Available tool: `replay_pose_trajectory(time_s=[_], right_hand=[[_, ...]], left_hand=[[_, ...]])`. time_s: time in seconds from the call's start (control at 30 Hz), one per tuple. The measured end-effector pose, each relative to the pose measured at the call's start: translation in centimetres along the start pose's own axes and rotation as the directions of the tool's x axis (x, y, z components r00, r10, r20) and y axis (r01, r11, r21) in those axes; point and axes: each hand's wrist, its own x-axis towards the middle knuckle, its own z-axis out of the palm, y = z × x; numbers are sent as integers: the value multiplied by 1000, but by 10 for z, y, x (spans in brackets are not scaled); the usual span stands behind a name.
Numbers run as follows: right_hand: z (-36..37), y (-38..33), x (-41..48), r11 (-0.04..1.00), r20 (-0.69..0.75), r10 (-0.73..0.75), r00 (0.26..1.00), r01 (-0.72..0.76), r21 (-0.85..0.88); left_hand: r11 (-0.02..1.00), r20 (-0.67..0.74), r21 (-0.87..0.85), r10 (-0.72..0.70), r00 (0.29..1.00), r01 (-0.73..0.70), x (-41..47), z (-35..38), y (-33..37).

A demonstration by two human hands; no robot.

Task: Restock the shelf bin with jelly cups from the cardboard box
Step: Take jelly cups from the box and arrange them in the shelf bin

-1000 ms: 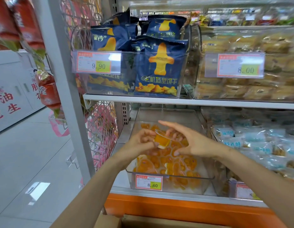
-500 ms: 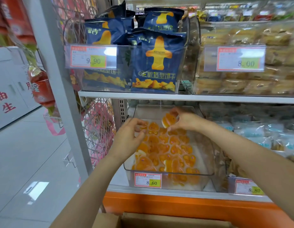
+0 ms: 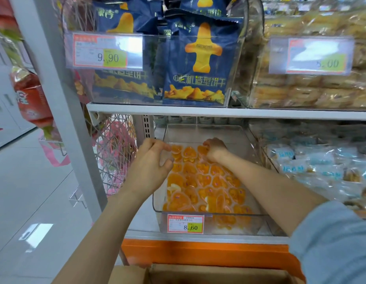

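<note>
Store aisle: grey tiled floor, white shelving on an orange base.

Item 1, bin: clear plastic, on the lower shelf, with an 8.60 tag on its front wall. Both sets of fingers reach into its back half.

Item 2, cups: orange jelly, heart-shaped, lying loose in the bin. They run from just under the fingertips forward to the front wall. Behind the fingers the bin floor is bare.

Item 3, left hand: over the bin's left wall. Its fingers are loosely curved and parted, with the index tip touching the corner cup. Whether anything is pinched, cannot tell.

Item 4, right hand: knuckles up, fingers curled tight round one cup in the back row, which shows just left of them. A grey sleeve covers the upper arm.

Item 5, box: cardboard, open, at the bottom edge, well below both hands.

Sundries: blue biscuit bags above the fingers behind a 9.90 tag; pale blue packets right of the right fingers; a wire basket left of the left fingers.
</note>
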Motion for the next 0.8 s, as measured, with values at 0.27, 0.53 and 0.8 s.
replay_pose_trajectory(time_s=[0.27,0.53,0.8], right_hand=[[16,7,-5,975,-140,9,990,23,222],[-5,2,-19,999,-27,-34,999,35,29],[-64,11,-76,962,18,-271,962,271,-21]], left_hand=[[1000,22,-3,21,1000,-21,-2,2,6],[999,49,-25,47,998,-46,0,7,13],[985,518,159,-19,855,-74,-6,81,45]])
